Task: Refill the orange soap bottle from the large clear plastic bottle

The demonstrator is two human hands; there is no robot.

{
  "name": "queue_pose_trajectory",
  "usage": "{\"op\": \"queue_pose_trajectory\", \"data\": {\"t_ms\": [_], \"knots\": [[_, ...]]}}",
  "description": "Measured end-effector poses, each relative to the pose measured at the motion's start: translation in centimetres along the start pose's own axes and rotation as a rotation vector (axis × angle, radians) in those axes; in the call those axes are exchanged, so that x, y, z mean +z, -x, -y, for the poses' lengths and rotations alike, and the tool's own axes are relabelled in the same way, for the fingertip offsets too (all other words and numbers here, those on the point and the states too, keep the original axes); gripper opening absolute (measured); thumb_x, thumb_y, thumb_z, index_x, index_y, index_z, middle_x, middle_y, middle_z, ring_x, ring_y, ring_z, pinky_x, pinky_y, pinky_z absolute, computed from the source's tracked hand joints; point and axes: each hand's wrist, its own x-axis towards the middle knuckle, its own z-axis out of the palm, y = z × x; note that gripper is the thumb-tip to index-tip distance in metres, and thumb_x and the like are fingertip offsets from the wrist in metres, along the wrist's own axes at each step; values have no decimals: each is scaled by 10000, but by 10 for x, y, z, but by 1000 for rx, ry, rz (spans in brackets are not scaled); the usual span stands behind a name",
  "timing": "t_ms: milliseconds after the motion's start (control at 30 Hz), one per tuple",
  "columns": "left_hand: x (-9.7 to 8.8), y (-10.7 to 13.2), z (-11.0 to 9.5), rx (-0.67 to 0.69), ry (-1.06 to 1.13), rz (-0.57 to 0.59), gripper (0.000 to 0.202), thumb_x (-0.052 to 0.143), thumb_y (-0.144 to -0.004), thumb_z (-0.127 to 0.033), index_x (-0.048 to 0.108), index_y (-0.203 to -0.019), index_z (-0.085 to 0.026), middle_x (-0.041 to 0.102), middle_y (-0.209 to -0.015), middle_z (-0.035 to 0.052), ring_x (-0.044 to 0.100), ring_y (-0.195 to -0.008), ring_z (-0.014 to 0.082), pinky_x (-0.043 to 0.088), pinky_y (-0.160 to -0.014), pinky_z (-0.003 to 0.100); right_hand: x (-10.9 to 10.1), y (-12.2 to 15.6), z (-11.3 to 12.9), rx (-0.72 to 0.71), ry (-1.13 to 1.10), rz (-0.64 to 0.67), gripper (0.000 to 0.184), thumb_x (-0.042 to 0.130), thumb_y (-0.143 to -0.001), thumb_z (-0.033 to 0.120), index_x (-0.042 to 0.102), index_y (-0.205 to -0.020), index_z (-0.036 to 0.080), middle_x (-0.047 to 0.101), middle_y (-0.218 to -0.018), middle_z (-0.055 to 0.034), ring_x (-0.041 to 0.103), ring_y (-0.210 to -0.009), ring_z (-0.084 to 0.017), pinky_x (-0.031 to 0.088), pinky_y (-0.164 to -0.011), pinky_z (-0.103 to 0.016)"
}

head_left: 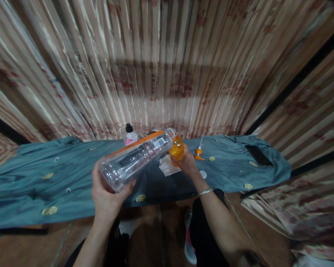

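Observation:
My left hand [107,193] is wrapped round the base of a large clear plastic bottle [139,159] with an orange-edged label. The bottle tilts, its mouth up at the right, meeting the top of a smaller bottle of orange liquid [177,147]. Around that smaller bottle my right hand [186,161] is closed. Whether liquid passes between the two mouths I cannot tell. Below them lies a white tissue [168,167]. An orange pump top [199,152] with a clear tube rests right of my right hand, and a white cap [203,174] lies near my wrist.
A teal cloth with yellow patches covers the long narrow table [72,185]. Behind the large bottle stands a black-capped bottle [130,135] with pink on it. A black phone [258,155] lies at the right. Striped curtains [161,74] hang close behind the table and at both sides.

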Motion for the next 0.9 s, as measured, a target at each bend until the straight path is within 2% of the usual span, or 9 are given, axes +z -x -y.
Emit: {"op": "queue_pose_trajectory", "data": {"t_ms": [400, 567, 700, 900], "knots": [[0, 0, -1, -9, -17, -11, 937, 942, -485, -425, 585, -1315, -179, 697, -1309, 171, 689, -1219, 356, 577, -1057, 478, -2, 0, 3, 26, 18, 29, 658, 815, -817, 274, 511, -1392, 175, 767, -1282, -195, 767, -1176, -331, 614, -1028, -491], [-1, -1, -1, 3, -13, 4, 915, 943, -495, -415, 589, -1311, -204, 692, -1321, 148, 691, -1220, 341, 582, -1051, 457, -1, 0, 3, 28, 20, 13, 669, 823, -813, 279, 510, -1392, 156, 762, -1282, -206, 767, -1178, -340, 612, -1034, -502], [1, 0, 0, 3, 1, -19, 921, 943, -481, -427, 595, -1304, -203, 692, -1322, 149, 688, -1223, 348, 588, -1041, 458, -1, -1, 3, 26, 15, 11, 659, 818, -818, 279, 506, -1390, 178, 759, -1301, -184, 754, -1216, -331, 603, -1055, -495], [1, 0, -1, -14, 22, -10, 926, 944, -478, -393, 594, -1310, -188, 689, -1323, 167, 684, -1228, 360, 581, -1051, 473, -3, 0, 4, 18, 9, 30, 645, 816, -826, 256, 510, -1386, 161, 766, -1274, -184, 770, -1165, -318, 614, -1030, -472]]}}
